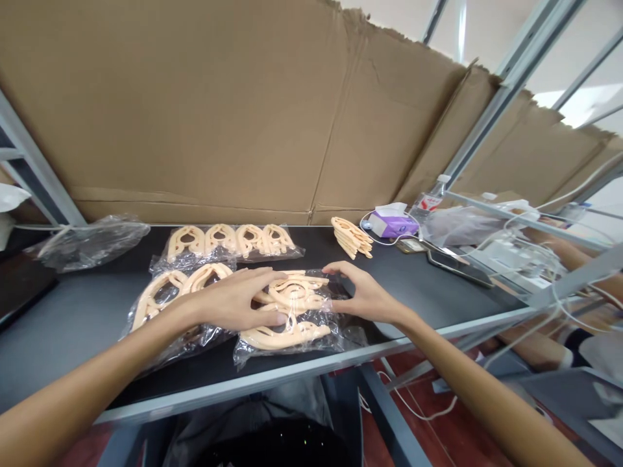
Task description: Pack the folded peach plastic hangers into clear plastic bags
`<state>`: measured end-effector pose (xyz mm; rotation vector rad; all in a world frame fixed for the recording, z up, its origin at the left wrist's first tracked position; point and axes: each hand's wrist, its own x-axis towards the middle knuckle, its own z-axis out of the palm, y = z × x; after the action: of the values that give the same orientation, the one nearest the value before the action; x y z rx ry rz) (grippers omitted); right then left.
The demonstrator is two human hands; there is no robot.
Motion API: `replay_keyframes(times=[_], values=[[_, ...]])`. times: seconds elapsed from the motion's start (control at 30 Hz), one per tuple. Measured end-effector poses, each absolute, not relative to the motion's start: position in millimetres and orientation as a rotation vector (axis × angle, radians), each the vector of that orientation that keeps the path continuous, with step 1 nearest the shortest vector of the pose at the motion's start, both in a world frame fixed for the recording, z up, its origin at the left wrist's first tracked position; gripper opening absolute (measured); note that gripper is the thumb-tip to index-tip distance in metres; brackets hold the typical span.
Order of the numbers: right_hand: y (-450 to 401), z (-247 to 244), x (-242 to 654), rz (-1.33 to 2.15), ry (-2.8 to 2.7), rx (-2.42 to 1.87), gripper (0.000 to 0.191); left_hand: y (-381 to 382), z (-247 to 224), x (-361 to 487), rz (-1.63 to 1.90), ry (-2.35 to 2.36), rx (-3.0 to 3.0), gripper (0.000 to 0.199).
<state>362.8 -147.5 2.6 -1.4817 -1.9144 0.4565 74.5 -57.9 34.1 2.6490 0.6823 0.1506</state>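
Note:
A clear plastic bag of cream folding hangers lies near the front edge of the dark tabletop, between my two hands. My left hand rests on its left side, thumb and fingers spread apart. On the other side, my right hand touches the bag's right edge, with thumb and index finger apart in a curve. Another bag of cream hangers lies to the left, partly hidden under my left hand and forearm. Behind it is a row of bagged hangers. Several unbagged hangers are stacked at the back.
Cardboard forms a wall behind the table. A crumpled plastic bag lies at left. On the right are a purple tissue box, a bottle, a phone and white cables. A metal rail edges the table.

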Motion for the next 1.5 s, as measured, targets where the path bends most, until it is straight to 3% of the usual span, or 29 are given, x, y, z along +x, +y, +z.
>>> replay_keyframes(times=[0.13, 0.4, 0.63, 0.9, 1.03, 1.13, 1.27, 1.5], values=[[-154, -2, 374, 0.602, -1.859, -1.516, 0.068, -58, 34, 75, 0.143, 0.670, 2.648, 0.078], [-140, -5, 352, 0.689, -1.776, -1.282, 0.044, -56, 32, 77, 0.191, 0.532, 2.663, 0.065], [-145, -14, 363, 0.634, -1.684, -1.443, 0.062, -56, 32, 76, 0.138, 0.596, 2.696, 0.074], [-164, -12, 342, 0.715, -1.711, -1.334, 0.037, -56, 27, 74, 0.062, 0.662, 2.723, 0.079], [-183, -7, 356, 0.562, -1.565, -1.506, 0.029, -55, 33, 73, 0.025, 0.648, 2.753, 0.078], [-201, -9, 365, 0.415, -1.444, -1.700, 0.030, -53, 46, 81, -0.045, 0.678, 2.794, 0.076], [-221, -12, 352, 0.549, -1.457, -1.768, 0.034, -52, 59, 114, -0.114, 0.595, 2.866, 0.068], [-212, -3, 354, 0.612, -1.420, -1.666, 0.028, -54, 36, 177, 0.033, 0.548, 2.830, 0.054]])
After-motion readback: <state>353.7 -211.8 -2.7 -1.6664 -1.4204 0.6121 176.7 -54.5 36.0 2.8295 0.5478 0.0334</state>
